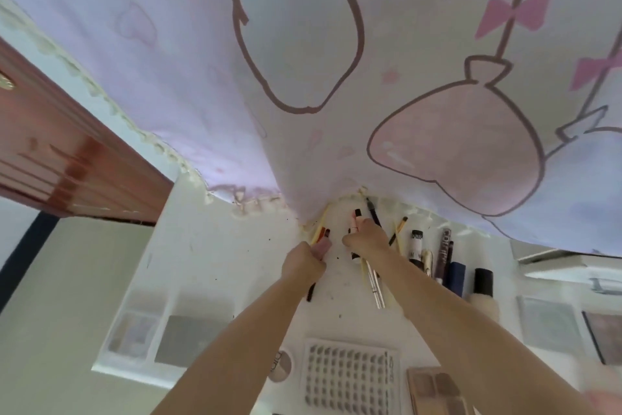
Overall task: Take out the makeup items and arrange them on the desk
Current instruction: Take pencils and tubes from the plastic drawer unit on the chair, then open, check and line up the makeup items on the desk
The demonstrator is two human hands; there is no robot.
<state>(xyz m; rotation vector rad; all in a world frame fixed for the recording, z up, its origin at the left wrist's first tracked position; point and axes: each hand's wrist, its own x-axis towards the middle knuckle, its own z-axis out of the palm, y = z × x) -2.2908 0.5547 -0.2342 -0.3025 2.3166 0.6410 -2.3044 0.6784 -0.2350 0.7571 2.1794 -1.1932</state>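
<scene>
Nearest, below the hands, a grid-patterned tray (350,377) lies on the bench (202,246). Beyond it, the left hand (304,261) grips a bundle of pens (321,238), and the right hand (365,239) holds a pink tube (356,222). Right of that hand, bottles and tubes (447,263) stand in a row. Best lay each pen down parallel, apart, clear of the curtain (336,78) hanging beyond.

Both hands grip bunches of slim makeup pens over the white tabletop (208,246): left hand (303,261), right hand (365,239), beneath a pink cartoon-printed curtain (303,44).
</scene>
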